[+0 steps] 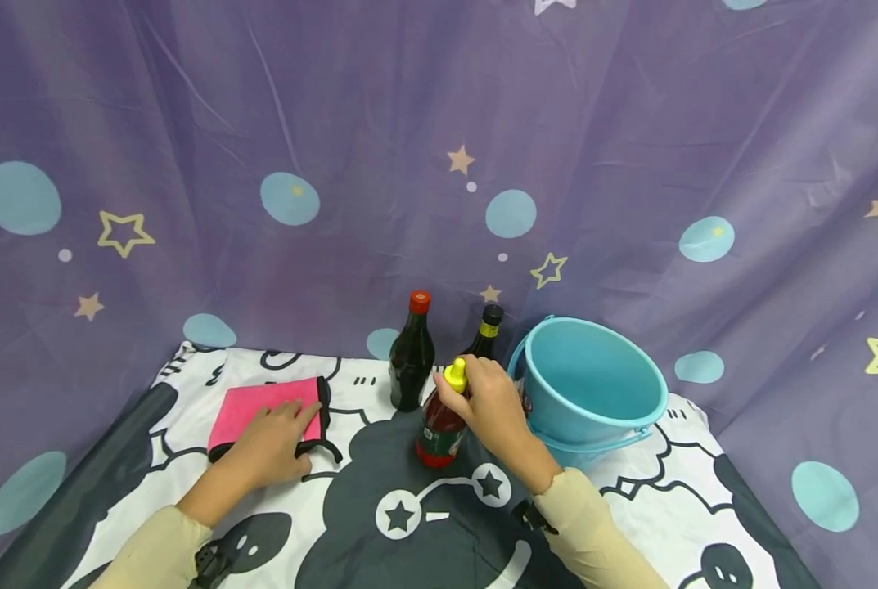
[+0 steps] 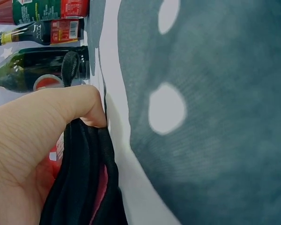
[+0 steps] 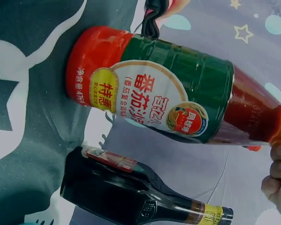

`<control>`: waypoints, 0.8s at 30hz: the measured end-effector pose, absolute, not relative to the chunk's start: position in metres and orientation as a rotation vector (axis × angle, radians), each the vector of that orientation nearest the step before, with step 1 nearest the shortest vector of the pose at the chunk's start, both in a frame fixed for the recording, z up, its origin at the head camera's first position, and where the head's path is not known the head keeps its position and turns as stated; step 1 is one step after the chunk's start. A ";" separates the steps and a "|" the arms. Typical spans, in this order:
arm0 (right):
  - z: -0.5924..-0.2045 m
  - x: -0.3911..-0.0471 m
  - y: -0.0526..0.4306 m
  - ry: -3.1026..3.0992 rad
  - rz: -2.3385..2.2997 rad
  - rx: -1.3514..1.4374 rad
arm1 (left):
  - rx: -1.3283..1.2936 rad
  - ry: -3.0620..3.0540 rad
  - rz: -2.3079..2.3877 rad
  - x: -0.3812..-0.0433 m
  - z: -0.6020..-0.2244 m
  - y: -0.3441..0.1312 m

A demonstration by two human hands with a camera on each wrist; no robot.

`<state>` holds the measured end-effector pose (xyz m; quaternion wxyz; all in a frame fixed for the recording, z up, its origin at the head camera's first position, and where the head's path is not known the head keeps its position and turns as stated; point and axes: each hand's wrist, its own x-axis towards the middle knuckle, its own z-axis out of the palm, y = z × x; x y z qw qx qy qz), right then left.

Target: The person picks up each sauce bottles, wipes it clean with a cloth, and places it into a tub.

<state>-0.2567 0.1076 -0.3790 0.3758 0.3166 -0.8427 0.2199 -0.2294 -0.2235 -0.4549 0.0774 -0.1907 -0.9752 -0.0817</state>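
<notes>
My right hand [image 1: 493, 405] grips the neck and yellow cap of a tomato ketchup bottle [image 1: 442, 429]. Its green label [image 3: 178, 89] faces the right wrist camera; whether its red base touches the cloth I cannot tell. On the left, my left hand [image 1: 272, 442] rests across a pink folded fabric piece with black trim [image 1: 243, 405], its fingers stretched over the top. Close up in the left wrist view, the thumb [image 2: 70, 101] lies against the black trim [image 2: 84, 164]. Behind the ketchup stand a dark red-capped bottle [image 1: 411, 360] and a dark black-capped bottle [image 1: 486, 331], partly hidden by the right hand.
A light blue bucket [image 1: 549, 393] with a handle stands right of the bottles, close to my right wrist. A sheep-patterned cloth [image 1: 380, 556] covers the table. Directly behind the bottles hangs a purple curtain [image 1: 380, 245] with stars and dots.
</notes>
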 end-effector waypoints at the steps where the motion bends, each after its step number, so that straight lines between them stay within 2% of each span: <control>1: -0.380 -0.257 0.107 -2.140 0.565 0.830 | -0.568 -2.927 -0.242 -0.229 -0.455 -0.224; 12: -0.383 -0.261 0.104 -2.093 0.586 0.948 | -0.565 -2.942 -0.204 -0.229 -0.460 -0.224; 24: -0.363 -0.260 0.110 -2.356 0.619 0.834 | -0.618 -2.894 -0.176 -0.237 -0.448 -0.229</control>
